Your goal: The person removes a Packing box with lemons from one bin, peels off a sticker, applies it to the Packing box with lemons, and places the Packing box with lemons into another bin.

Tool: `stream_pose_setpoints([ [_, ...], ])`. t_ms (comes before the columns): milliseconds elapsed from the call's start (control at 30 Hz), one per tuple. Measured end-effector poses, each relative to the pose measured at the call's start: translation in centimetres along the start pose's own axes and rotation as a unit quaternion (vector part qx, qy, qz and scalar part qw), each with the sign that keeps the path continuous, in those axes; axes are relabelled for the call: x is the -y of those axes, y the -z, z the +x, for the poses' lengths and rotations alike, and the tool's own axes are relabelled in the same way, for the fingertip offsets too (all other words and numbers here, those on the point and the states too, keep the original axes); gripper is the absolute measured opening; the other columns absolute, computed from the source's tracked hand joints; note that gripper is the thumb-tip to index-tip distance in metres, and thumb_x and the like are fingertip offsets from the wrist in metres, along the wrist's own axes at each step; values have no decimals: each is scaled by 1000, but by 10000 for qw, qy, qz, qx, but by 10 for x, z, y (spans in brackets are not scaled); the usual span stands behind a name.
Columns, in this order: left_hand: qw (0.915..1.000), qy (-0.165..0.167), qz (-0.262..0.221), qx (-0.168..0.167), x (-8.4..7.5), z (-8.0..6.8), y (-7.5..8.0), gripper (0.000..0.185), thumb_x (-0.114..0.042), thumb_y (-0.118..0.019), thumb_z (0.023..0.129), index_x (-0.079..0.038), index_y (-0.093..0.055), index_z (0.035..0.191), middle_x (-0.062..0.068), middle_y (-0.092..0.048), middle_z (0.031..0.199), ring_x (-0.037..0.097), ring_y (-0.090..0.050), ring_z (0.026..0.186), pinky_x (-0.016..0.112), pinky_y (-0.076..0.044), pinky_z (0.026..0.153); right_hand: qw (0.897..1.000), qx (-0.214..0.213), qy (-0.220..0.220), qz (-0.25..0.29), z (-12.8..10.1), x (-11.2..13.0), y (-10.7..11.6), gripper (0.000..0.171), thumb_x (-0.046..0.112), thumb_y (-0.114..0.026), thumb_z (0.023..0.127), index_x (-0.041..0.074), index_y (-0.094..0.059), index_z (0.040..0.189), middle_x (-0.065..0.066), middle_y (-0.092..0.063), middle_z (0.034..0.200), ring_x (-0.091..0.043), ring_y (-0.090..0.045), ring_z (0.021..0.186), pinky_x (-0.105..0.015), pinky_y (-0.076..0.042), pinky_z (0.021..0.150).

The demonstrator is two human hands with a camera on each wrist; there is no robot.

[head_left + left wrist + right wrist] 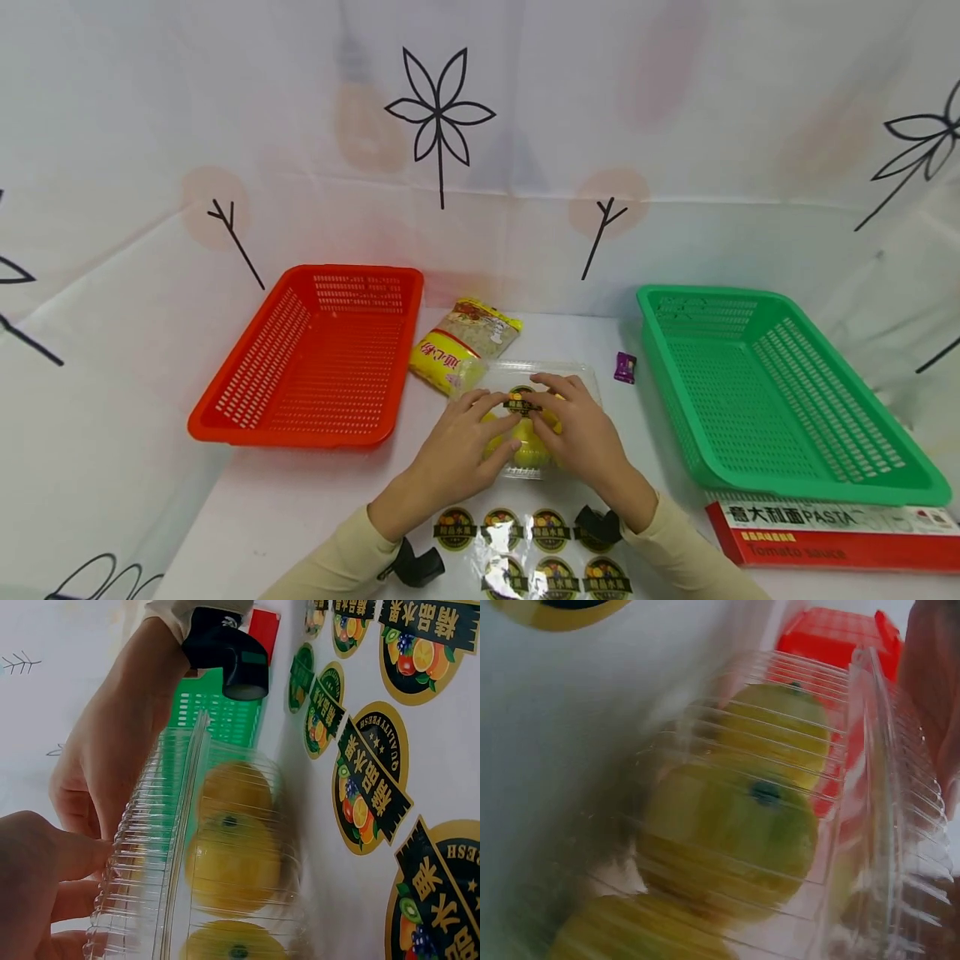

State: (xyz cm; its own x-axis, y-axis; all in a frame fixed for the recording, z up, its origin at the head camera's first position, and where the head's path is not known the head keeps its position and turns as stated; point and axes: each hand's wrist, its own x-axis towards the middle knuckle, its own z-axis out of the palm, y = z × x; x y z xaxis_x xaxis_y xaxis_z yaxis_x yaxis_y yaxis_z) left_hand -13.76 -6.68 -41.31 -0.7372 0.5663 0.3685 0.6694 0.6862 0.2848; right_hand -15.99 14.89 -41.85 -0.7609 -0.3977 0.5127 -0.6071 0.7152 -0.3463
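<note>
Here, both hands' straight fingers (pixel 491 406) press a ribbed clear box (pixel 517 377) of yellow fruit.

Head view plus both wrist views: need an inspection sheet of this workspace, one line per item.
Surface: white table, draped in a white cloth printed with black leaf shapes.
Job's things: clear ribbed plastic clamshell box holding yellow round fruit; a round black-and-gold label sits on its lid; sheet of matching stickers at the near edge.
Clutter: orange plastic basket, green plastic basket, yellow noodle packet, small purple wrapper, red pasta box.
Hands: left hand and right hand rest on the lid, fingers extended.
Cables: nothing seen.
Surroundings: white printed backdrop.
</note>
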Motion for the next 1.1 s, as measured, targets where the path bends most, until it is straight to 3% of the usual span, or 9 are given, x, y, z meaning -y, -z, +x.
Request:
stream_pose_setpoints([
  [133, 9999, -121, 57, -55, 2, 2, 0, 36, -35, -62, 104, -16, -73, 132, 11, -59, 143, 32, -50, 131, 52, -40, 110, 9973, 365, 485, -403, 2, -2, 1, 31, 18, -75, 96, 5, -76, 124, -10, -64, 141, -33, -58, 122, -57, -53, 87],
  [333, 9997, -166, 53, -195, 3, 7, 2, 31, -33, -64, 103, -16, -75, 127, 10, -61, 138, 31, -51, 129, 53, -41, 109, 9952, 551, 542, -596, 4, -2, 4, 34, 23, -69, 100, 6, -73, 129, -10, -64, 141, -36, -56, 130, -60, -51, 94],
  [567, 9999, -73, 50, 140, 3, 4, -4, 35, -35, -59, 106, -16, -70, 132, 9, -55, 150, 33, -45, 140, 62, -40, 108, 9940, 628, 661, -600, -7, -3, 3, 38, 24, -70, 100, 5, -71, 132, -10, -63, 141, -39, -55, 132, -60, -48, 101],
  [833, 9984, -313, 306, 369, 8, 1, -5, 44, -42, -48, 110, -14, -62, 142, 7, -46, 159, 35, -37, 147, 61, -35, 112, 9904, 735, 928, -715, -10, -4, -1, 44, 26, -63, 104, 4, -63, 142, -10, -57, 148, -40, -50, 137, -60, -42, 107],
  [1100, 9978, -286, 262, 540, 10, 0, -7, 47, -45, -42, 112, -16, -59, 144, 7, -43, 160, 34, -34, 149, 59, -34, 113, 9942, 571, 712, -577, -12, -2, 2, 36, 24, -69, 100, 6, -72, 131, -11, -64, 140, -38, -55, 132, -59, -46, 104],
])
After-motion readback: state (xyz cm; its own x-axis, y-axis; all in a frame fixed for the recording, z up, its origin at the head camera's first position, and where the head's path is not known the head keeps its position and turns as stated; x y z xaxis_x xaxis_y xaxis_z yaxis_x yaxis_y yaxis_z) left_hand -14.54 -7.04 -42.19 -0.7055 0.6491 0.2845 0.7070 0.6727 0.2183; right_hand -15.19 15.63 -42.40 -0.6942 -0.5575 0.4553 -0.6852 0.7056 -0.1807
